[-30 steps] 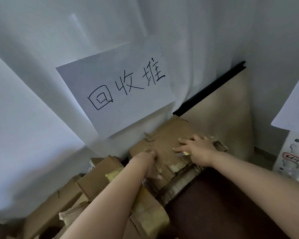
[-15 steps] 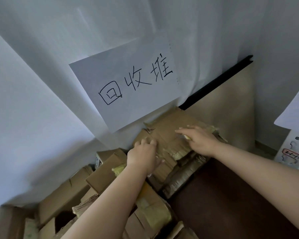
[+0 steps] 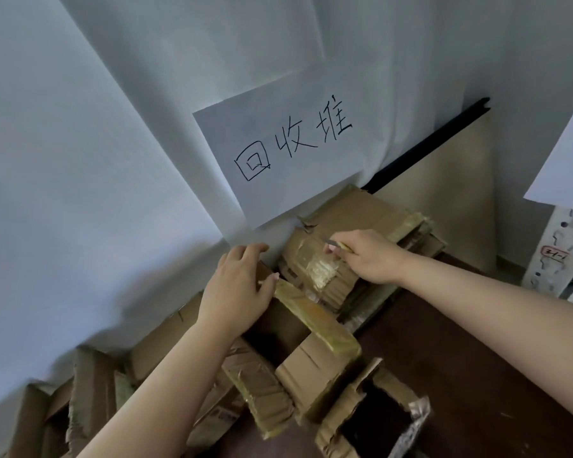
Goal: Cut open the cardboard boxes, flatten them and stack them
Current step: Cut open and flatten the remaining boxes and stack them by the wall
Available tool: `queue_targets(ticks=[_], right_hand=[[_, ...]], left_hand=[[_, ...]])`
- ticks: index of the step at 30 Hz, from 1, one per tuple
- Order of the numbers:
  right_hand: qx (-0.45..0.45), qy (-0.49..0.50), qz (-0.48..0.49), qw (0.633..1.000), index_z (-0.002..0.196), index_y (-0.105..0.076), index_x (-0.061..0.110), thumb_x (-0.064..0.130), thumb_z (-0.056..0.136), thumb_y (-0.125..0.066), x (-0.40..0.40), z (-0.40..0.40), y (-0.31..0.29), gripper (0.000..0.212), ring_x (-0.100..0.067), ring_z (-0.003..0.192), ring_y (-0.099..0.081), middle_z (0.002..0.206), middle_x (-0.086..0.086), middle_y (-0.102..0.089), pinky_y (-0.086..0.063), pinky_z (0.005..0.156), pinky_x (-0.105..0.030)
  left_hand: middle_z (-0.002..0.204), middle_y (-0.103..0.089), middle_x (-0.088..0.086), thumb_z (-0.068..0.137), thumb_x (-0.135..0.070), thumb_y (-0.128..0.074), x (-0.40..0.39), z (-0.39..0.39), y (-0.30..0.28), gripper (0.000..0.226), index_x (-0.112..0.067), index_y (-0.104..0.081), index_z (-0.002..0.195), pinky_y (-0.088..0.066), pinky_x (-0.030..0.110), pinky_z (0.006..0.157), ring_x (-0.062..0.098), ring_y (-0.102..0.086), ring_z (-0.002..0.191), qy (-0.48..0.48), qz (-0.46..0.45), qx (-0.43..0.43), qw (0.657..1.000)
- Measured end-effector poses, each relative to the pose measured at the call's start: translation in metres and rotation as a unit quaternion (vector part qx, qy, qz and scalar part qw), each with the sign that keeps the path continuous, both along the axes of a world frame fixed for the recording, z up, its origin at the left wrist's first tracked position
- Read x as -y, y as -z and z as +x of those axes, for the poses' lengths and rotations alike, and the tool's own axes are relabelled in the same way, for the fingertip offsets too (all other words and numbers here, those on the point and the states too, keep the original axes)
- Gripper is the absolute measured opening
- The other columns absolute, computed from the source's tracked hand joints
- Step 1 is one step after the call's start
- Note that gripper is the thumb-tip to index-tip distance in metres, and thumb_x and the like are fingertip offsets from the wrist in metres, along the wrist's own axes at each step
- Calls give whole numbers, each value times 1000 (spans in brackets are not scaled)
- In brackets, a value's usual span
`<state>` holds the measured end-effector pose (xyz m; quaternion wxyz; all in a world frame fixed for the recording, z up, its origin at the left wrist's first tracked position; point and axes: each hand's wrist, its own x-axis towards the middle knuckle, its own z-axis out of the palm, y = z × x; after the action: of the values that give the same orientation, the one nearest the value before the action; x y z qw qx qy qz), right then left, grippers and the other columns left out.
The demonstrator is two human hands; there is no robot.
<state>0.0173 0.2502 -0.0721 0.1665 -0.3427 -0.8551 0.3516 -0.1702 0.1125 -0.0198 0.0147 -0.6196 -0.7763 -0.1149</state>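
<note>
The right hand rests on top of the stack of flattened cardboard that lies against the white sheet-covered wall, its fingers curled round a small cutter with a yellowish body — the thin blade end pokes out past the fingertips toward the left, over a patch of crinkled clear tape on the top piece. The left hand sits just beside the stack, on the upper edge of an open cardboard box; the thumb hooks over the near side of a flap and the fingers reach over the far side, so it grips that edge rather than lying flat. The box's long flap carries a strip of yellowed tape running down to the right. Nearer the camera lie more boxes not yet flattened: one with a dark open mouth and torn, taped flaps at the lower right, and several brown ones along the wall at the lower left, blurred. Above the stack a white paper sign with three handwritten characters is fixed to the sheet. A dark brown floor shows under the right forearm, and a tan board with a black top edge leans in the corner behind the stack.
</note>
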Motion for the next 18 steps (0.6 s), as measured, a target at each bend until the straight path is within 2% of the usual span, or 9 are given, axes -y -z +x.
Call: queue_targets(ticks=[3, 6, 8, 9, 11, 13, 14, 16, 18], right_hand=[[29, -4, 18, 999, 90, -63, 7, 48, 97, -41, 20, -9, -9, 47, -22, 76, -60, 80, -4, -65, -47, 71, -35], [77, -35, -6, 996, 67, -48, 13, 82, 71, -49, 45, -22, -25, 69, -19, 58, -46, 62, -2, -46, -34, 59, -31], [142, -45, 27, 988, 65, -44, 15, 93, 56, -46, 64, -29, -33, 79, -16, 57, -44, 62, 3, -46, -33, 57, -30], [180, -45, 63, 981, 66, -44, 15, 94, 56, -46, 73, -32, -35, 80, -15, 61, -47, 65, 6, -49, -34, 57, -30], [222, -32, 139, 965, 70, -46, 20, 77, 70, -56, 89, -36, -31, 58, -18, 73, -53, 73, 7, -52, -36, 60, -30], [191, -2, 182, 964, 67, -45, 20, 39, 80, -62, 101, -39, -24, 28, -21, 71, -54, 72, 3, -52, -34, 56, -28], [167, 18, 192, 967, 66, -45, 19, 25, 79, -60, 106, -40, -21, 21, -20, 66, -53, 71, 1, -52, -33, 53, -27], [116, 50, 203, 971, 64, -45, 17, 16, 76, -58, 113, -39, -23, 18, -19, 61, -50, 68, -1, -52, -31, 49, -25], [65, 73, 218, 971, 63, -47, 15, 16, 75, -59, 118, -37, -34, 17, -22, 62, -51, 65, -1, -50, -30, 49, -24]], left_hand=[[137, -43, 3, 92, -41, -57, 18, -6, 5, 58, -26, -36, 144, -44, 36, 96, 23, -41, 129, -17, 8, -1, 1000], [141, -40, 6, 89, -47, -59, 40, -13, 15, 67, -21, -32, 145, -44, 40, 98, 27, -38, 132, -91, 20, -8, 996], [143, -39, 10, 88, -49, -59, 54, -17, 24, 72, -16, -31, 145, -43, 41, 99, 30, -39, 131, -152, 6, 3, 988], [142, -40, 12, 88, -50, -60, 61, -19, 28, 72, -14, -31, 144, -43, 42, 98, 32, -41, 129, -180, 1, 16, 984], [137, -43, 15, 88, -48, -61, 71, -21, 36, 69, -10, -34, 140, -45, 41, 91, 34, -48, 122, -226, -13, 60, 972], [130, -49, 15, 88, -39, -65, 77, -23, 43, 62, -7, -40, 134, -46, 36, 85, 32, -53, 115, -247, -8, 145, 958], [126, -54, 13, 87, -32, -68, 79, -25, 45, 56, -7, -44, 130, -47, 35, 85, 30, -55, 112, -245, 19, 189, 951], [119, -58, 10, 86, -20, -69, 83, -28, 47, 44, -9, -51, 124, -51, 39, 90, 26, -58, 107, -224, 106, 238, 939], [115, -58, 7, 86, -16, -68, 89, -26, 41, 41, -10, -53, 124, -52, 40, 91, 24, -60, 105, -199, 191, 241, 931]])
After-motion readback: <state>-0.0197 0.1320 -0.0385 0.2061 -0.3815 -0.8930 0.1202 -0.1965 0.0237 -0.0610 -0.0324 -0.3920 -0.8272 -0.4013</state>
